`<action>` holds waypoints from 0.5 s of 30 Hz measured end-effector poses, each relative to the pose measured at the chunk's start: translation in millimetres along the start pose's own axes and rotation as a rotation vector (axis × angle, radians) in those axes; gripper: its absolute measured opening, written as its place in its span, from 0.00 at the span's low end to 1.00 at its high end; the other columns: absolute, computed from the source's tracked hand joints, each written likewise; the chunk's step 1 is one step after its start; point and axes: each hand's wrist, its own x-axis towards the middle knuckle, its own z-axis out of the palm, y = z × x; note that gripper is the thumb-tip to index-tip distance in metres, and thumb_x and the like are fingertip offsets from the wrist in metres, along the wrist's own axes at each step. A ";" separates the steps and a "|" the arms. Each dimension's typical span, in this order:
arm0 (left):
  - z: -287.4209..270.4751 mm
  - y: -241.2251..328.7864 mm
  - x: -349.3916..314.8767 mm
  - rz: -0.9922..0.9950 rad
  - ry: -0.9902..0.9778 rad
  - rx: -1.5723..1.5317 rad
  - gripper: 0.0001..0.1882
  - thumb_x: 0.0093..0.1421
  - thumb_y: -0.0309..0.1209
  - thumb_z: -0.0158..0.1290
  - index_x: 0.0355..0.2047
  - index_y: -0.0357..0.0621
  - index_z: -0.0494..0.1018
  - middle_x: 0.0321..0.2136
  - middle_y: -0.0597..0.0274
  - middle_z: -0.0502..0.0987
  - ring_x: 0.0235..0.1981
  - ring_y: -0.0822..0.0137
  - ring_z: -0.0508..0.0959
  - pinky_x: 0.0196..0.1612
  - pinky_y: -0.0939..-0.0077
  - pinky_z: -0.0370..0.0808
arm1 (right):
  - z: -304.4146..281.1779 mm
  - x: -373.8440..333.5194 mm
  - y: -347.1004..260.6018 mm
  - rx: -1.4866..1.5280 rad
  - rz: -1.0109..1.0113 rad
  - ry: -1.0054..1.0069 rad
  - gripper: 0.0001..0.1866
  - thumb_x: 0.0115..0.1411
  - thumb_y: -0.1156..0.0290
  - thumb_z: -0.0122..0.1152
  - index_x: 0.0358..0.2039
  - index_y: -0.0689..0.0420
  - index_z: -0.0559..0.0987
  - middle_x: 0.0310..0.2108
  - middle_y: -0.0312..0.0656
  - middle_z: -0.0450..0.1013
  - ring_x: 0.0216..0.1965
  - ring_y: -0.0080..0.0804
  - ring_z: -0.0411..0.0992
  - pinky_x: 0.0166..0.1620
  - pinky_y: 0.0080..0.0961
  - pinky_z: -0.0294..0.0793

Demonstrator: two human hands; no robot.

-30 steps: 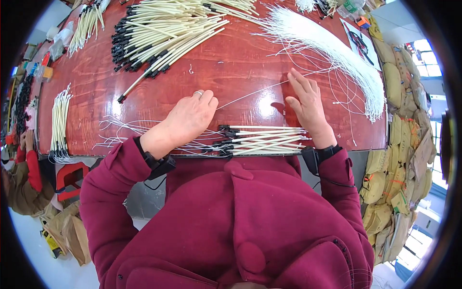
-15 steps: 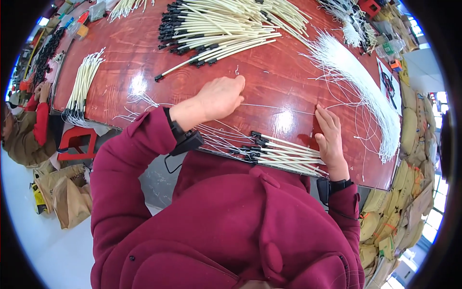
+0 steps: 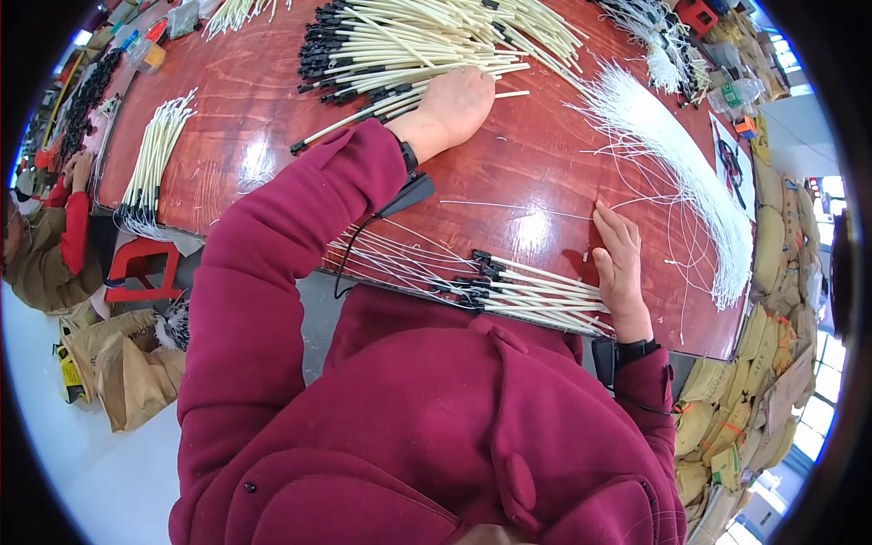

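My left hand (image 3: 459, 104) reaches to the near side of a big pile of cream sticks with black ends (image 3: 400, 50). Its fingers curl down over one cream stick (image 3: 511, 94), whose pale end sticks out to the right; the fingertips are hidden. Lying on the table, my right hand (image 3: 621, 263) has its fingers stretched out and thumb apart. A thin white cord (image 3: 509, 206) runs from its fingertips to the left. Close to its thumb side, a small bundle of cream sticks with black ends and white cords (image 3: 536, 289) rests along the near edge.
A thick hank of white cords (image 3: 690, 173) lies on the right of the red table (image 3: 245, 118). Another stick bundle (image 3: 159, 159) is at the left. Scissors (image 3: 731, 168) lie at the far right. Another person (image 3: 54, 236) sits left of a red stool (image 3: 145, 268).
My left hand has let go of the cord and moved away and right, to the stick pile. One stick's pale end has shifted toward me. My right hand has stayed almost still.
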 end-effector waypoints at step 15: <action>-73.2 17.1 -112.8 0.120 0.000 -0.259 0.04 0.60 0.26 0.52 0.36 0.45 0.70 0.31 0.56 0.73 0.36 0.54 0.79 0.36 0.60 0.77 | 6.8 -5.0 7.4 0.023 -0.020 0.037 0.26 0.65 0.62 0.55 0.59 0.67 0.76 0.64 0.47 0.70 0.59 0.46 0.66 0.65 0.38 0.60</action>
